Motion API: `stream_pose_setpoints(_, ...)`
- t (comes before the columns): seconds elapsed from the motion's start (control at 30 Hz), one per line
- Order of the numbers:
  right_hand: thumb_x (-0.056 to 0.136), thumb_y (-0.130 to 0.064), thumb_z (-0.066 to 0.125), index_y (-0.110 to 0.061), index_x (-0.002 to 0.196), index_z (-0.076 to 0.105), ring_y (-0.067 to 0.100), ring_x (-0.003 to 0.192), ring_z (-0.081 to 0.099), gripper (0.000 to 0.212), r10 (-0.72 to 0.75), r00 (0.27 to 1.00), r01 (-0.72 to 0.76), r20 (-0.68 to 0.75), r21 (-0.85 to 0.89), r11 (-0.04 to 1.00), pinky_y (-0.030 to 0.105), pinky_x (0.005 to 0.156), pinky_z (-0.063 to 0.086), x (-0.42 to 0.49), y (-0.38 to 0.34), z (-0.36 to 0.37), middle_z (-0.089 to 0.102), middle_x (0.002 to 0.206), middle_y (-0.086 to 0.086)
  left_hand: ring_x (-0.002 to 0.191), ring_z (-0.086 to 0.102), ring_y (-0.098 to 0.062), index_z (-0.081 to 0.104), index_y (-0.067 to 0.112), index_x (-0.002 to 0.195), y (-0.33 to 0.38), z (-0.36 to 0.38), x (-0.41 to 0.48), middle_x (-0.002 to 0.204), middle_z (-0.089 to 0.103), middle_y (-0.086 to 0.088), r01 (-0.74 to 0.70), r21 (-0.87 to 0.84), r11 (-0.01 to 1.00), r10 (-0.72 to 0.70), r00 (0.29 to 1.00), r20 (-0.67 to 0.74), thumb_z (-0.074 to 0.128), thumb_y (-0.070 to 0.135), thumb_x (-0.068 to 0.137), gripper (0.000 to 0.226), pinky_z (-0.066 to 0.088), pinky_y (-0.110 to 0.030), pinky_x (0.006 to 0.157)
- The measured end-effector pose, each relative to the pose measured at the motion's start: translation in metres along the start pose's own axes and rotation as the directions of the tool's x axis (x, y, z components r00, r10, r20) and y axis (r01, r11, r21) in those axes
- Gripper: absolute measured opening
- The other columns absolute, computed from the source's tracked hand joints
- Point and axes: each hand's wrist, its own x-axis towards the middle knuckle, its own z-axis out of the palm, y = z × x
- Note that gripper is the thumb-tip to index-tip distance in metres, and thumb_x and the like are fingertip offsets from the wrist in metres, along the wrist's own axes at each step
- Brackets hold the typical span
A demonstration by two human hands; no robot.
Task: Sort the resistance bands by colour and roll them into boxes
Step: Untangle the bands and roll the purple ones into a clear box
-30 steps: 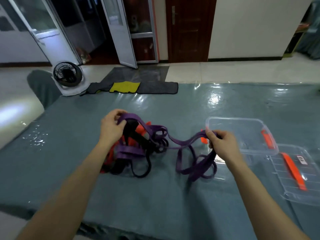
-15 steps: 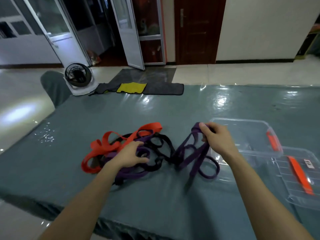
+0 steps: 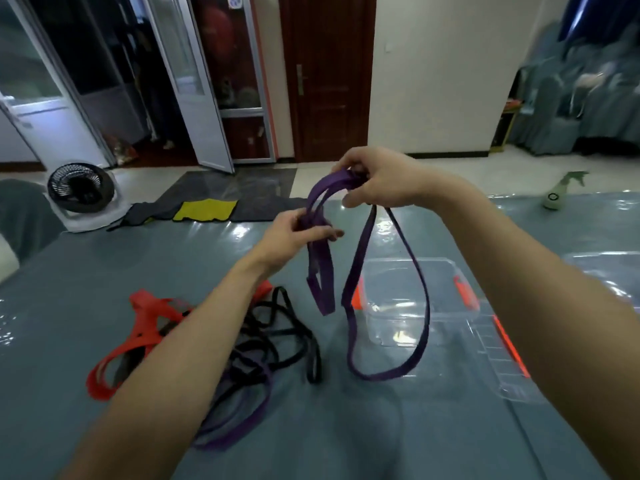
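Raised above the table, my right hand (image 3: 379, 180) grips the top of a purple resistance band (image 3: 420, 299) whose loops hang down to the table. Just below it, my left hand (image 3: 294, 233) pinches the same band's strands. On the table lie an orange band (image 3: 138, 327), tangled black bands (image 3: 277, 337) and another purple band (image 3: 239, 420), partly hidden by my left forearm. A clear plastic box (image 3: 398, 306) with orange clips sits behind the hanging loop.
The box's clear lid (image 3: 498, 358) with an orange latch lies right of the box. A green spray bottle (image 3: 561, 192) lies at the table's far right. The table wears a glossy teal cover (image 3: 104, 271). A fan (image 3: 79, 188) stands on the floor beyond.
Both hands have risen from the pile, lifting the purple band clear of the others. My left hand left the heap and took hold of the hanging strands.
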Motion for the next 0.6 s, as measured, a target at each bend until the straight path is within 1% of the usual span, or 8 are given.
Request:
stream_pose_setpoints(0.07,0.08,-0.012,0.091,-0.027,0.121,0.066,0.001,0.073,0.073,0.05,0.0,0.998,0.002,-0.056,0.04,0.999,0.014,0.062,0.054,0.006,0.012,-0.001,0.076,0.096,-0.005,0.08,0.077,-0.03,0.062,0.012,0.099,0.025,-0.014,0.001,0.072,0.068,-0.005,-0.038,-0.107,0.994,0.033,0.998,-0.046,0.067,0.007,0.094,0.008,0.061,-0.052,0.1)
stream_pose_setpoints(0.13,0.079,-0.015,0.093,-0.023,0.119,0.066,0.009,0.083,0.076,0.048,0.062,0.997,-0.059,-0.035,0.067,0.996,0.027,0.073,0.062,0.005,0.038,0.027,0.078,0.099,-0.002,0.054,0.056,-0.02,0.055,0.013,0.095,0.044,-0.031,-0.002,0.062,0.052,0.0,-0.096,-0.175,0.98,0.075,0.99,-0.123,0.056,0.004,0.095,0.01,0.063,-0.041,0.069)
stream_pose_setpoints(0.2,0.086,-0.02,0.087,-0.012,0.112,0.072,0.023,0.094,0.079,0.031,0.166,0.977,-0.17,0.137,0.017,0.985,0.043,0.091,0.064,-0.001,0.064,0.076,0.082,0.097,0.005,0.046,0.036,-0.013,0.051,0.018,0.094,0.052,-0.049,-0.01,0.059,0.044,0.005,-0.113,-0.094,0.989,0.095,0.979,-0.182,0.053,0.005,0.094,0.013,0.04,-0.027,0.046)
stream_pose_setpoints(0.3,0.089,-0.018,0.079,-0.012,0.098,0.077,0.017,0.088,0.08,0.011,0.151,0.948,-0.166,0.279,0.028,0.986,0.033,0.088,0.061,0.004,0.085,0.125,0.083,0.087,0.003,0.047,0.027,-0.011,0.057,0.029,0.085,0.044,-0.076,-0.037,0.06,0.037,0.0,-0.036,0.078,0.996,0.055,0.965,-0.255,0.059,0.012,0.095,0.02,0.017,-0.027,0.045)
stream_pose_setpoints(0.37,0.087,-0.02,0.081,-0.018,0.091,0.074,0.005,0.074,0.075,0.008,0.099,0.961,-0.116,0.258,0.052,0.992,0.019,0.072,0.055,0.015,0.084,0.133,0.081,0.081,-0.004,0.045,0.026,-0.01,0.06,0.035,0.078,0.036,-0.099,-0.056,0.061,0.033,0.0,0.001,0.04,0.999,0.014,0.925,-0.38,0.06,0.016,0.093,0.024,0.015,-0.027,0.043)
stream_pose_setpoints(0.47,0.088,-0.022,0.083,-0.019,0.084,0.073,-0.006,0.059,0.064,0.011,0.095,0.943,-0.076,0.318,-0.071,0.995,0.021,0.068,0.047,0.03,0.072,0.133,0.078,0.075,-0.007,0.045,0.033,-0.009,0.062,0.033,0.082,0.024,-0.142,-0.082,0.057,0.042,0.007,0.072,0.183,0.981,0.033,0.855,-0.517,0.068,0.028,0.087,0.009,0.025,-0.024,0.041)
stream_pose_setpoints(0.5,0.087,-0.023,0.085,-0.016,0.085,0.075,-0.004,0.059,0.064,0.012,0.088,0.948,-0.063,0.307,-0.093,0.994,0.023,0.069,0.047,0.037,0.067,0.129,0.079,0.075,-0.006,0.047,0.036,-0.008,0.062,0.03,0.086,0.018,-0.155,-0.092,0.057,0.045,0.01,0.112,0.26,0.959,0.045,0.845,-0.532,0.069,0.032,0.088,0.007,0.028,-0.024,0.043)
stream_pose_setpoints(0.6,0.086,-0.021,0.09,-0.017,0.09,0.076,0.007,0.065,0.065,0.015,0.016,0.993,-0.034,0.116,0.157,0.987,0.023,0.068,0.053,0.057,0.041,0.103,0.072,0.07,-0.008,0.051,0.036,-0.007,0.061,0.03,0.089,-0.013,-0.189,-0.114,0.057,0.043,0.016,0.229,0.252,0.94,-0.035,0.801,-0.598,0.061,0.031,0.097,0.008,0.026,-0.028,0.049)
